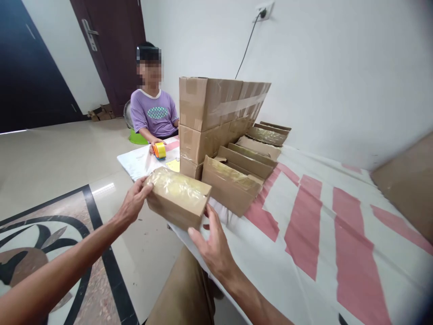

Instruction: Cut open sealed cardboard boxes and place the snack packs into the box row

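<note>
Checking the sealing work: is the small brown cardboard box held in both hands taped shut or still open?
Shut: glossy clear tape covers the top of the small brown cardboard box, held between left hand and right hand.

Both forearms were seen bare, no sleeves, watch or rings noted. Left hand point(133, 203) at 9 o'clock, right hand point(211, 246) at 6 o'clock. Khaki-brown trousers point(184, 293) were worn, visible at 6 o'clock below.
</note>
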Motion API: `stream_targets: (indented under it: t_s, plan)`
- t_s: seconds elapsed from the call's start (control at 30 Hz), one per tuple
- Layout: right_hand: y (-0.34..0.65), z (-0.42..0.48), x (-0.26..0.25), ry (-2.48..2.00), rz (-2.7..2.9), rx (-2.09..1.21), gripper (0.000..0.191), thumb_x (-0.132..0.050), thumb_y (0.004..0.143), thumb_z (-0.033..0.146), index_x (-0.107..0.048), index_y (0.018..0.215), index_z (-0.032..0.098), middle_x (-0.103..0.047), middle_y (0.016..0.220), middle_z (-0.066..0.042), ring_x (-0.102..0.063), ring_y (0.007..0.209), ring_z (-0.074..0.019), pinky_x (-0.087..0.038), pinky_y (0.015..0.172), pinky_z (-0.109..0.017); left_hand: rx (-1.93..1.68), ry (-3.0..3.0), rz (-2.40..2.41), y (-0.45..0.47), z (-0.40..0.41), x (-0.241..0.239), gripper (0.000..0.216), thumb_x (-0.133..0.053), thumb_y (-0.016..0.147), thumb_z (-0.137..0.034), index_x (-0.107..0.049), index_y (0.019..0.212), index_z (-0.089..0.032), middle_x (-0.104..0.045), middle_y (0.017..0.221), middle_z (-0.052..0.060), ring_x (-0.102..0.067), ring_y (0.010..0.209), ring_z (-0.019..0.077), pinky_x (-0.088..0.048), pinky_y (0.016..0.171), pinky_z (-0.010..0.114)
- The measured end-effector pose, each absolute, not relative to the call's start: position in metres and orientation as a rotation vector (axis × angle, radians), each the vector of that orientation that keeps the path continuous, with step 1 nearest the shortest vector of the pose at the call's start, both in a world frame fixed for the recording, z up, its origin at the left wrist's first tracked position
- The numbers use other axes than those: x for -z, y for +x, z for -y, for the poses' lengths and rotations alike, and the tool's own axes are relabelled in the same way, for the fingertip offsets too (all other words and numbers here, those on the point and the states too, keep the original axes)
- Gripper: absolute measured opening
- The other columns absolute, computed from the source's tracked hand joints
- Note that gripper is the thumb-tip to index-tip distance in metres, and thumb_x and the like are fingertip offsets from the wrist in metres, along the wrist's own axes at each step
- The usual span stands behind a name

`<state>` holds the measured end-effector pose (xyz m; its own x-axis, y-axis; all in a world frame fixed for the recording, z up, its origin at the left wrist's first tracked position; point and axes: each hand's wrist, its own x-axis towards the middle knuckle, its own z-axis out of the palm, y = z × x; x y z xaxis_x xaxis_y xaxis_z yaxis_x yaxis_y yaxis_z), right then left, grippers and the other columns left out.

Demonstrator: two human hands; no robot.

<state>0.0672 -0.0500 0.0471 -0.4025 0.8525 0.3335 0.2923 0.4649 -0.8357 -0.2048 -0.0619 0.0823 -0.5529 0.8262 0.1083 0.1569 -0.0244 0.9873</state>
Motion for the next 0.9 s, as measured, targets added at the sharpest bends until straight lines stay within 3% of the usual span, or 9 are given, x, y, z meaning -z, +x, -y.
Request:
stream_targets:
  t_s: [0.17,0.37,0.57,0.73,0.9]
  plan:
    - [0.188,0.113,-0.069,-1.196,1.873,-0.894,0.066,-0.06,0.095,0.047,-0.041,0.155,0.031,-0.055,0.153,-0.009,-0.056,0.137,-0.031,-0.053,0.108,-0.047,-1.373,1.179,-1.52,-0.118,0.118,-0.089,0.07,-0.075,0.077,-0.057,-0.062,0.137,-0.022,-0.07,0.129,0.012,-0.066,0.114,0.0312,-0.055,0.096,0.043]
    - [0.292,0.179,-0.067,-1.525,1.586,-0.668,0.065,-0.06,0.091,0.058,-0.054,0.146,0.025,-0.065,0.142,-0.011,-0.063,0.13,-0.0327,-0.057,0.103,-0.042,-1.118,1.222,-1.141,-0.017,0.145,-0.093,0.055,-0.073,0.082,-0.058,-0.066,0.127,-0.026,-0.069,0.132,0.011,-0.064,0.12,0.0292,-0.056,0.096,0.039]
    - [0.312,0.219,-0.056,-1.525,1.47,-0.672,0.059,-0.058,0.094,0.055,-0.056,0.146,0.027,-0.065,0.143,-0.01,-0.067,0.124,-0.0293,-0.06,0.098,-0.039,-1.157,1.103,-1.253,0.022,0.134,-0.097,0.05,-0.082,0.067,-0.065,-0.07,0.083,-0.02,-0.074,0.092,0.006,-0.067,0.094,0.0259,-0.054,0.086,0.037]
    - [0.343,0.223,-0.042,-1.519,1.584,-0.547,0.05,-0.051,0.099,0.052,-0.061,0.141,0.028,-0.068,0.139,-0.009,-0.068,0.122,-0.0281,-0.06,0.098,-0.041,-1.23,1.135,-1.332,0.025,0.128,-0.095,0.053,-0.084,0.062,-0.065,-0.074,0.086,-0.019,-0.075,0.116,0.011,-0.065,0.112,0.0308,-0.052,0.095,0.039]
    - [0.415,0.222,-0.013,-1.648,1.797,0.011,0.035,-0.056,0.094,0.048,-0.074,0.115,0.026,-0.077,0.119,-0.01,-0.072,0.109,-0.0316,-0.059,0.091,-0.048,-1.265,1.14,-1.359,0.024,0.126,-0.088,0.05,-0.083,0.063,-0.065,-0.073,0.077,-0.019,-0.074,0.123,0.011,-0.064,0.117,0.0319,-0.05,0.099,0.039]
